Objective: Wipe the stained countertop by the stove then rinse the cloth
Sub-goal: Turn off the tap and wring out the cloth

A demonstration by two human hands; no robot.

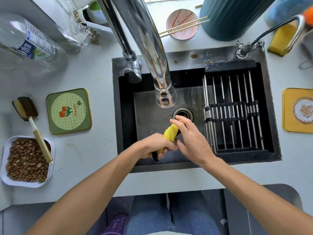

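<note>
Big chrome tap (162, 85) hangs right over the dark steel sink (115, 107), and a slatted metal rack (237, 112) fills its right side. Your left hand (152, 146) has its fingers clamped on the twisted yellow cloth (169, 134) above the basin. Your right hand (191, 138) rests its fingers on the top end, can't tell if they're gripping.

Glossy metal faucet (144, 48), matt sink (152, 106)

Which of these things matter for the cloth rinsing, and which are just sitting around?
In use: yellow cloth, left hand gripping it, right hand at its upper end, sink, faucet.
Lying about: green coaster, brush, tray of nuts, pink bowl, chopsticks, water bottle, yellow coaster.
</note>
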